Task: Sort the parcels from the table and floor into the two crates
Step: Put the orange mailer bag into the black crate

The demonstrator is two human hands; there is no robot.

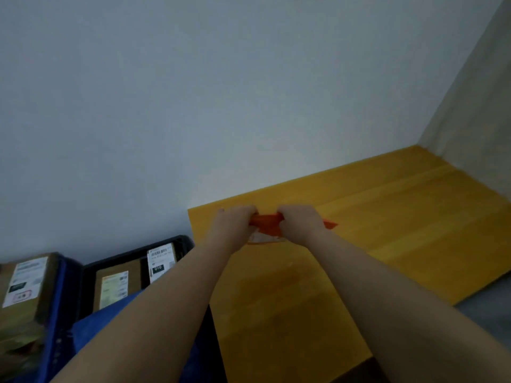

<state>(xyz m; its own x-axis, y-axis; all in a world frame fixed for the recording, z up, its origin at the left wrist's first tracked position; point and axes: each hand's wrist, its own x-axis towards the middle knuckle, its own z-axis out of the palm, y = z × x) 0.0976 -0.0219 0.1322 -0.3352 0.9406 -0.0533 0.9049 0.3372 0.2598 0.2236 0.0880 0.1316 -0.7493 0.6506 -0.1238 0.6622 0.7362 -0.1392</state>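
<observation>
— Orange plastic, is that the parcel?

— Yes, an orange parcel (266, 221) with a pale label patch on its near side, lying on the yellow table (387, 217) near the table's left end, not far from the wall.

— Who has hold of it?

— Both hands. The left hand (235, 222) curls its fingers over the parcel's left end, and the right hand (297, 221) grips the right part; a pointed orange corner sticks out past the right wrist. The hands sit close together, with a strip of orange showing between them.

— Is the parcel lifted?

— That cannot be told; it looks low against the tabletop, and the picture is blurred there.

— What lies further out?

— To the left of the table, lower down, stands a dark crate (182, 241) against the white wall (193, 106). Inside it lies a brown box (117, 283) with a pale label, and just beside that a white-labelled parcel (161, 261) with a barcode and a black patch. Left of that crate is a blue crate (59, 299) holding a brown carton (26, 286) that bears a large white label. Something blue (94, 324) shows under the left forearm, and grey floor (486, 310) shows past the table's right edge.
</observation>
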